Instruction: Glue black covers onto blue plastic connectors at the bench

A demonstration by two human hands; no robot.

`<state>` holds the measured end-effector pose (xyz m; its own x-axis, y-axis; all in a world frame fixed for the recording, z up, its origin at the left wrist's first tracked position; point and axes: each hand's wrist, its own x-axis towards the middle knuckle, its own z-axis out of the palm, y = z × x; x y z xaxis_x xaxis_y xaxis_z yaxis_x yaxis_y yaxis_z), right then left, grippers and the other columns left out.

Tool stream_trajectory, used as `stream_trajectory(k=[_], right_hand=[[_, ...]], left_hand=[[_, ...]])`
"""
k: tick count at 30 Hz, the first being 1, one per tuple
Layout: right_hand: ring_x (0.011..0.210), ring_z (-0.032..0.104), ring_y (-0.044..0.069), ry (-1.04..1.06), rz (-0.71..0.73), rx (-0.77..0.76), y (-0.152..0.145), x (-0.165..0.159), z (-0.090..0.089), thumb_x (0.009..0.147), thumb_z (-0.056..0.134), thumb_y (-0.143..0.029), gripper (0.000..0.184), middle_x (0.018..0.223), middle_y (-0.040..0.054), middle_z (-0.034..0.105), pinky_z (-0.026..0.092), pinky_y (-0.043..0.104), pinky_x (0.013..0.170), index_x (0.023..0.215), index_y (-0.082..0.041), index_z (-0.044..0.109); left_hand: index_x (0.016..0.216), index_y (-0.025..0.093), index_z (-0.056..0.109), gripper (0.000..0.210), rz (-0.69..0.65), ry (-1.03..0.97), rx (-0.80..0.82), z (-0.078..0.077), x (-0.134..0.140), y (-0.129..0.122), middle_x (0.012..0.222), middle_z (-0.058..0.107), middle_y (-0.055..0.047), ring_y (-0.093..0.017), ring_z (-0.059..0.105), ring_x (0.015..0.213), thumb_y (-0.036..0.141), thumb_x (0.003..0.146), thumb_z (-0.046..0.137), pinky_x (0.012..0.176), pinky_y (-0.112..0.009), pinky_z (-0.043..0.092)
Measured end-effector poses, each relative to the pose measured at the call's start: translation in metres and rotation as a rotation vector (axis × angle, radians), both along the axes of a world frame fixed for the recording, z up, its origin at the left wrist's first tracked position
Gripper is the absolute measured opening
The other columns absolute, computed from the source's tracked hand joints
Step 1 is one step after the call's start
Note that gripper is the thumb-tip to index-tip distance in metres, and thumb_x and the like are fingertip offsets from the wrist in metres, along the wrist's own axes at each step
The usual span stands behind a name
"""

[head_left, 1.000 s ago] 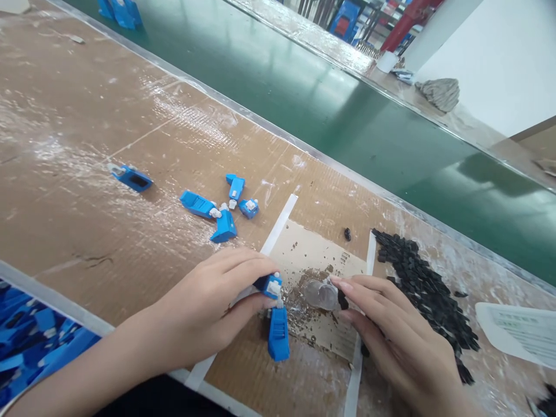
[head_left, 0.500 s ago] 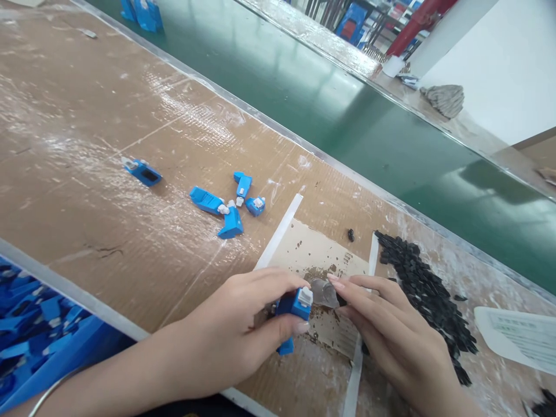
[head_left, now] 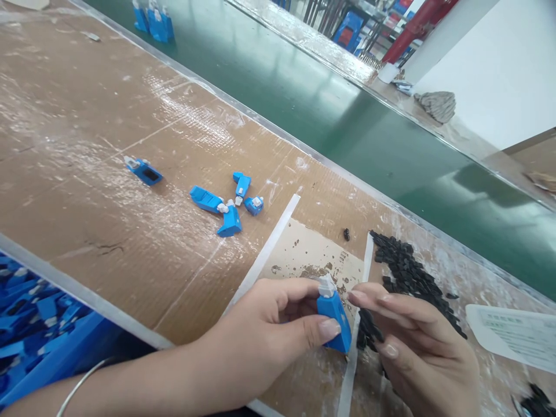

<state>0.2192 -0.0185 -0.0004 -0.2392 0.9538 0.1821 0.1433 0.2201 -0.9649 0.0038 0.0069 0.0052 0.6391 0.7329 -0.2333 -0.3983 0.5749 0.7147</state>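
My left hand (head_left: 289,330) is closed around a blue plastic part (head_left: 336,324), its thumb and fingers on opposite sides. A whitish-grey knob (head_left: 326,286) tops this part, which stands nearly upright in the grip. Just to its right is my right hand (head_left: 419,341), thumb and fingers apart, with nothing visible held. Small black pieces (head_left: 368,331) show behind the gap between its thumb and fingers. Beneath both hands lies a pale cardboard sheet (head_left: 313,246) spotted with brown wet-looking drops. Several similar blue parts (head_left: 229,221) rest on the table beyond my left hand.
A long pile of black pieces (head_left: 412,272) lies at right, near a printed sheet (head_left: 512,333). A blue bin (head_left: 56,365) full of blue parts stands at lower left. Beyond the table edge runs a green belt (head_left: 278,87), carrying blue parts (head_left: 160,24) at its far left.
My left hand has moved slightly right and turned the blue part more upright. My right hand has drawn back and opened; the translucent object formerly at its fingertips no longer shows.
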Motion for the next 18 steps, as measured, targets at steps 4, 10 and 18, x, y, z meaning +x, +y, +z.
stream_trajectory(k=[4, 10, 18], right_hand=[[0.114, 0.068, 0.013, 0.115, 0.012, -0.03, 0.0017, -0.0045, 0.0002, 0.094, 0.068, -0.025, 0.022, 0.113, -0.0033, 0.076, 0.059, 0.024, 0.096, 0.114, -0.035, 0.07], [0.112, 0.068, 0.011, 0.111, 0.035, -0.031, 0.0017, -0.0066, 0.0017, 0.092, 0.071, -0.024, 0.019, 0.111, -0.0065, 0.077, 0.058, 0.023, 0.097, 0.107, -0.036, 0.073], [0.119, 0.067, 0.016, -0.077, 0.092, 0.123, 0.0064, -0.0068, 0.0033, 0.096, 0.066, -0.021, 0.027, 0.124, -0.0058, 0.072, 0.056, 0.034, 0.103, 0.117, -0.037, 0.072]], left_hand=[[0.078, 0.015, 0.07, 0.022, -0.028, -0.068, -0.088, 0.0031, 0.0019, 0.002, 0.072, 0.056, 0.005, -0.009, 0.05, 0.072, 0.035, 0.085, 0.078, 0.078, -0.019, 0.045], [0.084, 0.017, 0.074, 0.024, -0.05, -0.15, -0.115, 0.0027, 0.0044, 0.0006, 0.073, 0.056, 0.005, -0.007, 0.047, 0.07, 0.041, 0.084, 0.079, 0.078, -0.017, 0.044], [0.089, 0.016, 0.077, 0.036, -0.039, -0.095, -0.122, -0.0017, 0.0065, -0.0024, 0.076, 0.061, 0.002, -0.008, 0.052, 0.074, 0.049, 0.077, 0.083, 0.072, -0.016, 0.042]])
